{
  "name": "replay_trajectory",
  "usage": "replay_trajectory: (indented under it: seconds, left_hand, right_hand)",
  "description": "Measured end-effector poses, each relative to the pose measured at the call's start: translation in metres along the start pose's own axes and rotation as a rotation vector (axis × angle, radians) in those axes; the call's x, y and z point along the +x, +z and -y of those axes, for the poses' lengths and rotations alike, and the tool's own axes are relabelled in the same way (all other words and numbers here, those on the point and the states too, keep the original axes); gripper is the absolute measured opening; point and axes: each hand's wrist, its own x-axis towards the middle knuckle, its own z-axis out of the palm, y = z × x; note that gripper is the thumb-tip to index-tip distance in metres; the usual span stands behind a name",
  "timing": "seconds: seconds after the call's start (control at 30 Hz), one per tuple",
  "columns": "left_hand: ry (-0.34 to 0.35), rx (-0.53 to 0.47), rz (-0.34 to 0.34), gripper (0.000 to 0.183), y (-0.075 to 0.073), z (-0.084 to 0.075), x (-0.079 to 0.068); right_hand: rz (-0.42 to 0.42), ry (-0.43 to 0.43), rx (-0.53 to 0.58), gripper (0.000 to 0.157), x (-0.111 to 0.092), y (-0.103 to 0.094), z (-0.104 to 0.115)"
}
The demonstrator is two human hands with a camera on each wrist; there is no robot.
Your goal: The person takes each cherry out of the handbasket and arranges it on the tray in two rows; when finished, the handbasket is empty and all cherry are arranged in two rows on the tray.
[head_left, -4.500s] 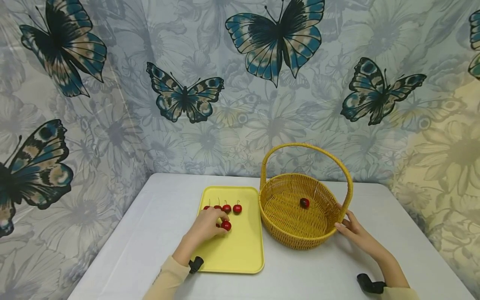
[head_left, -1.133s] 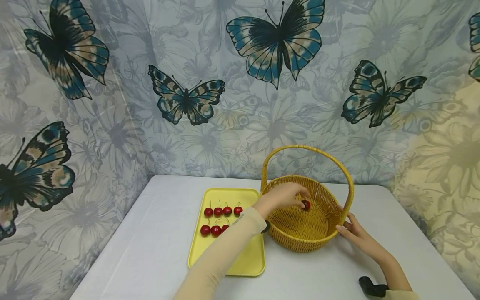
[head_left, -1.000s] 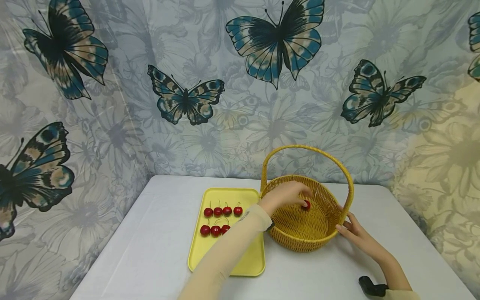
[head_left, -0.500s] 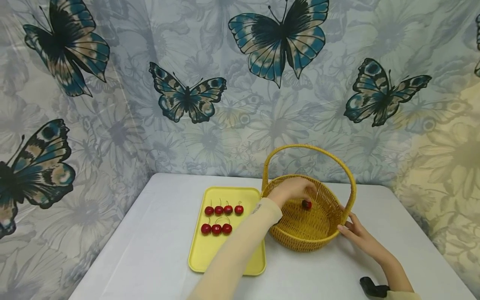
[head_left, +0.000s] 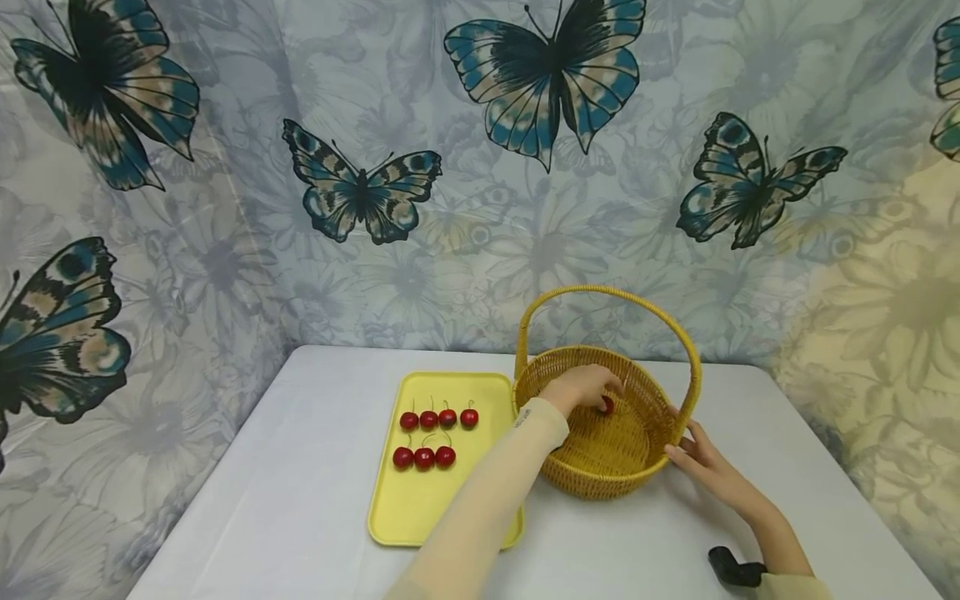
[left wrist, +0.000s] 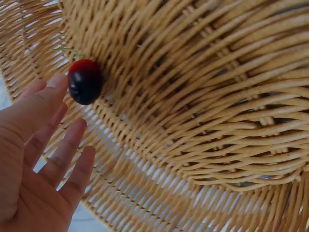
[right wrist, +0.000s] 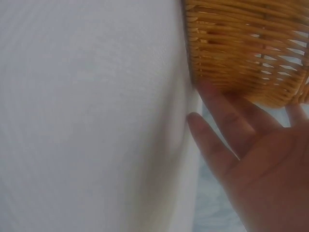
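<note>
Inside the yellow wicker basket [head_left: 585,485], my left hand [head_left: 581,386] reaches down to a dark red cherry [head_left: 608,406]. The left wrist view shows the thumb tip of this left hand [left wrist: 43,159] at the side of the cherry [left wrist: 85,82], touching it or nearly so. Its other fingers are spread loosely, and the index finger is partly hidden behind the thumb. My right hand [head_left: 705,467] rests against the right side of the basket, below the handle's end. In the right wrist view, extended fingers of the right hand [right wrist: 260,159] meet the woven wall [right wrist: 246,43].
Left of the basket lies a yellow tray [head_left: 420,517], with several stemmed cherries [head_left: 424,459] in two rows. The basket's tall arched handle [head_left: 609,290] rises over my left hand. A white table [head_left: 300,492] stands before a butterfly-patterned backdrop [head_left: 525,250].
My left hand has gone from the tray into the basket, and lately shifted slightly around the cherry there. Seven-odd tray cherries, several in all, stay put. My right hand keeps its place.
</note>
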Motion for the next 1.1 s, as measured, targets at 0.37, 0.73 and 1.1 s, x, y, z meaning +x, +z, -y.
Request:
replay_trajectory:
  seconds: [0.37, 0.73, 1.1]
  left_hand:
    - [-0.016, -0.100, 0.038, 0.048, 0.005, 0.011, 0.001]
    - [0.028, -0.132, 0.065, 0.040, 0.009, 0.018, 0.002]
    - [0.068, -0.107, 0.028, 0.035, 0.007, 0.007, 0.006]
  right_hand:
    - [0.003, -0.033, -0.024, 0.064, 0.005, -0.002, 0.002]
    - [0.003, -0.047, -0.011, 0.064, 0.008, -0.003, 0.002]
    - [-0.008, -0.010, -0.030, 0.064, 0.002, -0.003, 0.000]
